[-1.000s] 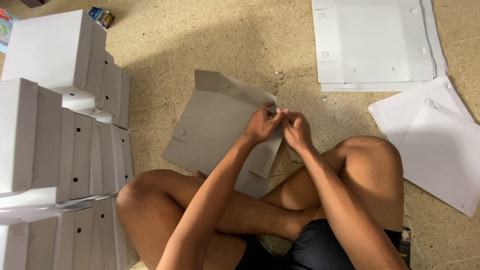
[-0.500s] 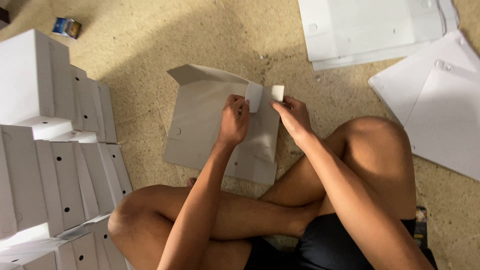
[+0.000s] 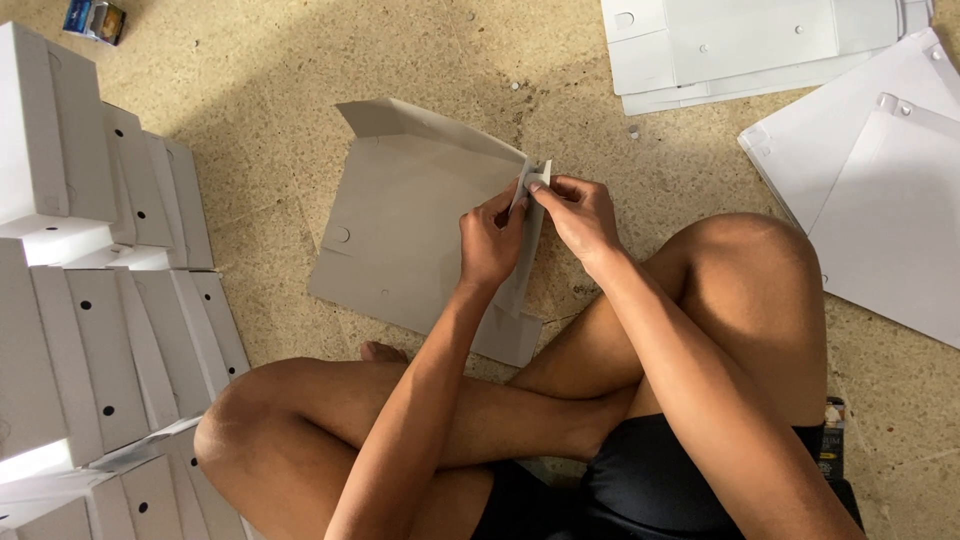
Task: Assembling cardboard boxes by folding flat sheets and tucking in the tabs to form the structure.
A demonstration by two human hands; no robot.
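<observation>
Left hand (image 3: 490,240) and right hand (image 3: 578,212) pinch flap (image 3: 530,180) of grey cardboard blank (image 3: 410,230); uneven pressure risks crooked crease or torn tab.

A speckled beige floor (image 3: 300,60) fills the view, lit unevenly with soft shadows; folded white boxes (image 3: 90,300) stand stacked along the left edge; flat white cardboard sheets (image 3: 880,200) lie at the upper right; a small colourful packet (image 3: 95,18) sits top left.

Warm, even light; soft shadows; sharp.
</observation>
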